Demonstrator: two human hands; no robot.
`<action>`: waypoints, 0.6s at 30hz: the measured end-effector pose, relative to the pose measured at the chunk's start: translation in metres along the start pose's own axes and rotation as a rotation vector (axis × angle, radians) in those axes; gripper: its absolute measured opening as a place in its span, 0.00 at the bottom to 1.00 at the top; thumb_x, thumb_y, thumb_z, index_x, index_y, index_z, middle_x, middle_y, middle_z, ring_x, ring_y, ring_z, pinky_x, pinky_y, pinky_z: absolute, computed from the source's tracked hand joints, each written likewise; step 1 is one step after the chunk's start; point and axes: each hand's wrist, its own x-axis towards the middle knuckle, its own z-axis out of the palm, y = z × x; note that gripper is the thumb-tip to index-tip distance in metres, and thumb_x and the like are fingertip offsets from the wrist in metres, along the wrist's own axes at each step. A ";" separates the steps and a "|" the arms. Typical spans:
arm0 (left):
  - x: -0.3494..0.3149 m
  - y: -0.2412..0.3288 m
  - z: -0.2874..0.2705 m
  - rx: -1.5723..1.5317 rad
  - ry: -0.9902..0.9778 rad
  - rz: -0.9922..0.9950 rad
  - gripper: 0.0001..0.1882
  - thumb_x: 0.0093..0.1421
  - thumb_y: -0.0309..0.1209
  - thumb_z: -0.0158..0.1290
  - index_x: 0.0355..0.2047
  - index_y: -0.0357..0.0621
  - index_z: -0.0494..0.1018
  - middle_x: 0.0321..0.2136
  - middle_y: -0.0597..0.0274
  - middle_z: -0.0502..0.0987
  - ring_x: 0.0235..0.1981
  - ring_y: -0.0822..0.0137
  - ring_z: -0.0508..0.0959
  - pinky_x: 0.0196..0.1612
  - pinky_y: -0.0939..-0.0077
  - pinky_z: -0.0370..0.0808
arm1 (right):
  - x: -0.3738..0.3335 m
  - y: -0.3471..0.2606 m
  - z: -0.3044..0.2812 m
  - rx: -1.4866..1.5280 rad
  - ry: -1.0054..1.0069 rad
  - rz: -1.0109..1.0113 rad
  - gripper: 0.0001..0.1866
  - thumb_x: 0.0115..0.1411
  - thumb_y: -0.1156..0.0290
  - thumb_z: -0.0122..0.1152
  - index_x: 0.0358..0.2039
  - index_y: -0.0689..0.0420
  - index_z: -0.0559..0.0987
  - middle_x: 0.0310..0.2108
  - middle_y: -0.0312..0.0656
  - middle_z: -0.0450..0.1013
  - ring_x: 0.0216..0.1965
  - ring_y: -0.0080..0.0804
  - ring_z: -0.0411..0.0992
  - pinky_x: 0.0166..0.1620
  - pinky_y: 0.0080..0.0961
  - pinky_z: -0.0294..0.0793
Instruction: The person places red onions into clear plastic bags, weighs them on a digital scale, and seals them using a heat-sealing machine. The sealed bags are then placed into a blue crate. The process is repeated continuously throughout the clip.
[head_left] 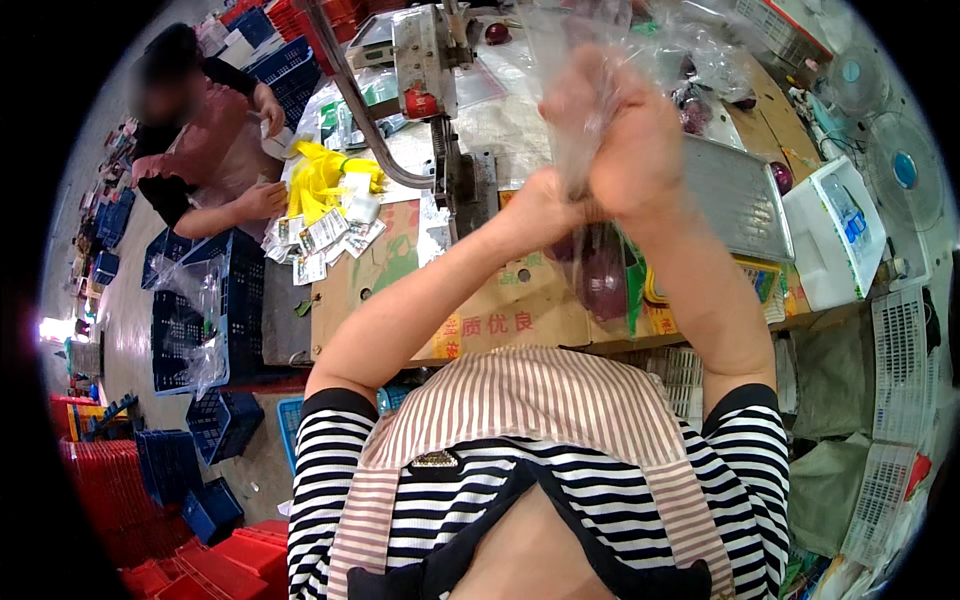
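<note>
A clear plastic bag with dark purple round vegetables in it, apparently red onions, hangs above the cardboard-covered table edge. Both my hands are closed around its gathered neck. My left hand grips low on the neck, just above the contents. Higher up, my right hand is wrapped around the twisted film, its fingers smeared by motion. Loose film spreads out beyond my hands. A green strip shows beside the bag. Left of my hands stands a metal bench device with a curved bar.
A co-worker at the left handles yellow bands with printed tags. To the right lie a metal tray and a white foam box holding a bottle. Blue crates stand at the left. A loose onion lies at the back.
</note>
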 end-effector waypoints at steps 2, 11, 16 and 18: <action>0.002 0.031 0.000 -0.206 0.003 0.006 0.11 0.47 0.27 0.54 0.31 0.35 0.71 0.36 0.56 0.72 0.38 0.67 0.71 0.45 0.72 0.65 | -0.010 -0.011 -0.012 -0.108 0.025 -0.083 0.15 0.57 0.61 0.45 0.39 0.58 0.68 0.30 0.41 0.67 0.33 0.29 0.66 0.40 0.26 0.67; 0.024 0.016 -0.008 -0.632 -0.026 0.061 0.11 0.53 0.34 0.46 0.18 0.45 0.62 0.14 0.66 0.63 0.21 0.68 0.65 0.38 0.74 0.62 | -0.131 0.054 -0.090 0.337 0.282 0.403 0.33 0.54 0.43 0.42 0.53 0.53 0.61 0.50 0.43 0.62 0.54 0.35 0.58 0.57 0.36 0.54; 0.005 -0.024 -0.026 -0.879 0.001 0.040 0.12 0.56 0.40 0.48 0.22 0.48 0.62 0.09 0.74 0.52 0.17 0.74 0.58 0.41 0.73 0.63 | -0.127 0.062 -0.087 0.677 0.282 0.325 0.36 0.52 0.39 0.40 0.53 0.54 0.62 0.50 0.40 0.63 0.52 0.34 0.61 0.55 0.34 0.56; -0.006 -0.031 -0.024 -0.977 0.211 -0.161 0.13 0.57 0.41 0.45 0.22 0.48 0.62 0.09 0.74 0.50 0.16 0.74 0.56 0.40 0.75 0.63 | -0.121 0.039 -0.077 0.507 0.179 0.167 0.32 0.55 0.47 0.45 0.54 0.54 0.60 0.48 0.39 0.64 0.50 0.32 0.62 0.54 0.31 0.58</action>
